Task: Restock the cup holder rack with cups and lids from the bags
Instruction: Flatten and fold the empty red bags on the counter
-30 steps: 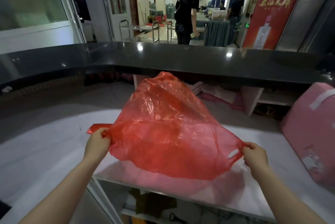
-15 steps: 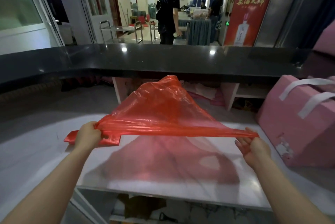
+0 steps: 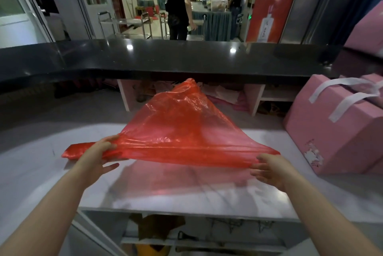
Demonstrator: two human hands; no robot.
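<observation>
1. The left hand [image 3: 94,157] has hold of the near left corner of a red plastic bag [image 3: 180,131]; the thumb lies on top of the film and the fingers spread below it, with one handle strip poking out past the wrist to the left.
2. The right hand [image 3: 270,169] meets the bag's near right corner with loosely extended fingers, palm turned inward. Whether it truly pinches the film I cannot tell.
3. The bag is stretched flat between the two hands just above the pale surface [image 3: 41,164], and its far end rises to a crumpled peak. A red tint falls on the surface beneath it.
4. A pink box [image 3: 331,131] with white straps sits on the surface to the right, apart from the bag.
5. Beyond lies a black counter [image 3: 186,58], and behind it a person in dark clothing [image 3: 179,0] stands facing away.
</observation>
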